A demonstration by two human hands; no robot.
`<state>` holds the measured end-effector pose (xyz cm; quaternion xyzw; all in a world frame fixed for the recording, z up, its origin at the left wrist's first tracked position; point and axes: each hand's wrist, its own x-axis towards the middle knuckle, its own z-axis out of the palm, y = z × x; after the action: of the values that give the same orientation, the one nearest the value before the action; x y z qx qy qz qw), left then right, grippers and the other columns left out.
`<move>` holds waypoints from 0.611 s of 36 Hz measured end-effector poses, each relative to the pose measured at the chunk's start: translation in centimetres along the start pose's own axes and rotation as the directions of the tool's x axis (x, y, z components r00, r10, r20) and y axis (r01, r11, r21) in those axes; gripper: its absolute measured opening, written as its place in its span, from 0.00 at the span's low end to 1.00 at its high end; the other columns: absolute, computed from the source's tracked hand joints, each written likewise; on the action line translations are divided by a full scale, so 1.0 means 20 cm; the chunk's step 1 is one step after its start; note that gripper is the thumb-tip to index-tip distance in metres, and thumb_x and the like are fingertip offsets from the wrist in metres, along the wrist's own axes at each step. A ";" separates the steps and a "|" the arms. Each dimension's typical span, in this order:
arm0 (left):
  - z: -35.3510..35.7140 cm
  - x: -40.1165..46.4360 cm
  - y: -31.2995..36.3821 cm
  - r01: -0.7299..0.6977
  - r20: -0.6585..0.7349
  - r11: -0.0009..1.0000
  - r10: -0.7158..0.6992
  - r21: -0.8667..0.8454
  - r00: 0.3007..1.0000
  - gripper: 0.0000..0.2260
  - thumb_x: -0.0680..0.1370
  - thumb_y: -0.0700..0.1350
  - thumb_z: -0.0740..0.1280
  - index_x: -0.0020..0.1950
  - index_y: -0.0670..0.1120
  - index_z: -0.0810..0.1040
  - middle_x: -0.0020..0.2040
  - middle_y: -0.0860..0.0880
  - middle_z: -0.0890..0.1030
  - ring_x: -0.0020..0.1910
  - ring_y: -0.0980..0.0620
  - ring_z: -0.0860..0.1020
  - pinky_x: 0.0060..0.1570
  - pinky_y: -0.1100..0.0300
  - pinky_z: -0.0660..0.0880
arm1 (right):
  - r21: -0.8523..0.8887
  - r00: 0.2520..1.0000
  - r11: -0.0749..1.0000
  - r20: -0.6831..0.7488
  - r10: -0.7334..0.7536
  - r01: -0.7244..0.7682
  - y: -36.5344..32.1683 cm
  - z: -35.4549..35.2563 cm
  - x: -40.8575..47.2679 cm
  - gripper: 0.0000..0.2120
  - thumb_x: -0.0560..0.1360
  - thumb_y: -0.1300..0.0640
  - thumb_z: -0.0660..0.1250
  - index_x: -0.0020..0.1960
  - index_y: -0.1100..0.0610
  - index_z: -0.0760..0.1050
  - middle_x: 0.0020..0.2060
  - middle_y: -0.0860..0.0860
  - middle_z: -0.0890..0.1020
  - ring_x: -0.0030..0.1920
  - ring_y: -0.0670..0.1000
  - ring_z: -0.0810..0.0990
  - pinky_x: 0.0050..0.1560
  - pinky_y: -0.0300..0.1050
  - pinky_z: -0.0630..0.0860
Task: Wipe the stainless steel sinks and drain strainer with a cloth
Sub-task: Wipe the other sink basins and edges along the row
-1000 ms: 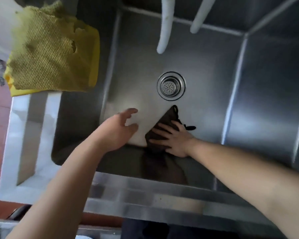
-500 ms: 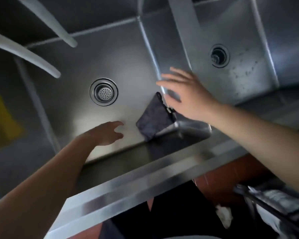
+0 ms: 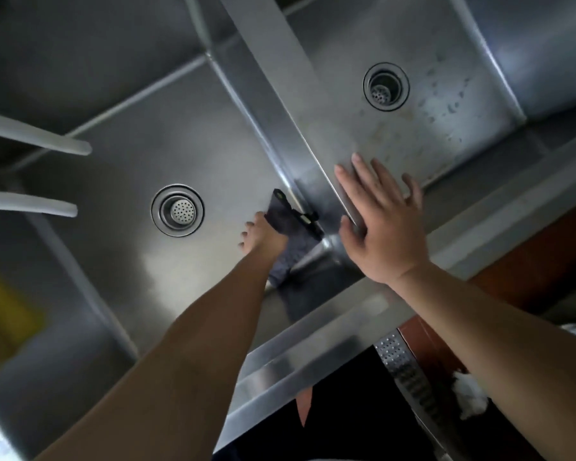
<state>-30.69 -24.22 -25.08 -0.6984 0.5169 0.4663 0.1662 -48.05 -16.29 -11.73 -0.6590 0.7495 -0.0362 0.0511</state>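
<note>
Head view: the left hand (image 3: pixel 263 239) rests on the dark cloth (image 3: pixel 291 241) at frame centre, in the left sink (image 3: pixel 113 154) right of its drain strainer (image 3: pixel 177 210); whether its grip pinches it I cannot tell. Right hand (image 3: pixel 379 224), fingers spread, hovers over the divider (image 3: pixel 280 104) beside the right sink (image 3: pixel 453 104).

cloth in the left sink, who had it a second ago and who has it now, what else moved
The right hand let go of the dark cloth, lifted off it and moved right, fingers spread over the divider between the sinks. The left hand reached in and now touches the cloth; whether it has a grip is hidden. The cloth stayed on the left sink floor by the drain strainer.
</note>
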 end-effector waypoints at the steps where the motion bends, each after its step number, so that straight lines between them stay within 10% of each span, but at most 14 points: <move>1: 0.00 0.01 -0.01 0.018 0.005 1.000 -0.019 0.009 1.000 0.29 0.71 0.47 0.71 0.71 0.51 0.67 0.67 0.43 0.72 0.66 0.39 0.70 0.64 0.47 0.66 | 0.006 1.000 1.000 0.004 -0.003 0.003 0.00 0.00 0.00 0.34 0.75 0.48 0.60 0.80 0.45 0.56 0.79 0.46 0.58 0.76 0.55 0.64 0.71 0.65 0.59; 8: -0.09 0.02 -0.07 -0.141 0.075 0.978 0.154 -0.153 0.985 0.08 0.70 0.45 0.72 0.42 0.53 0.73 0.41 0.51 0.78 0.46 0.43 0.79 0.40 0.55 0.74 | 0.029 0.998 0.999 0.067 0.013 -0.014 0.00 -0.03 0.02 0.35 0.74 0.47 0.61 0.80 0.45 0.56 0.79 0.47 0.59 0.75 0.56 0.66 0.70 0.65 0.59; 11: -0.16 0.02 -0.08 -0.072 0.060 0.919 0.103 -0.388 0.993 0.13 0.71 0.41 0.74 0.52 0.46 0.75 0.47 0.46 0.81 0.47 0.44 0.80 0.44 0.51 0.79 | 0.057 0.996 0.998 0.089 0.009 -0.014 0.00 -0.03 0.03 0.35 0.74 0.47 0.61 0.79 0.45 0.57 0.79 0.47 0.59 0.74 0.56 0.67 0.69 0.65 0.61; 19: -0.62 0.15 0.19 -0.044 -0.032 0.213 0.060 -0.976 0.998 0.15 0.74 0.34 0.71 0.58 0.48 0.77 0.52 0.45 0.83 0.48 0.46 0.82 0.42 0.51 0.81 | 0.184 0.999 0.982 0.033 -0.038 0.031 0.02 -0.01 0.02 0.33 0.74 0.51 0.62 0.78 0.49 0.61 0.78 0.51 0.62 0.70 0.58 0.71 0.64 0.60 0.67; 22: -0.73 0.22 0.35 -0.114 -0.108 0.170 0.043 -0.979 0.993 0.17 0.76 0.32 0.67 0.64 0.44 0.76 0.57 0.41 0.82 0.54 0.42 0.81 0.57 0.44 0.78 | 0.194 0.999 0.981 0.032 -0.040 0.033 0.02 0.00 0.02 0.33 0.73 0.52 0.63 0.78 0.50 0.61 0.78 0.52 0.62 0.68 0.58 0.72 0.64 0.60 0.68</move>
<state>-29.65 -39.95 -19.62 -0.6269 0.1359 0.6776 -0.3596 -48.50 -16.63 -11.72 -0.6650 0.7293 -0.0978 0.1276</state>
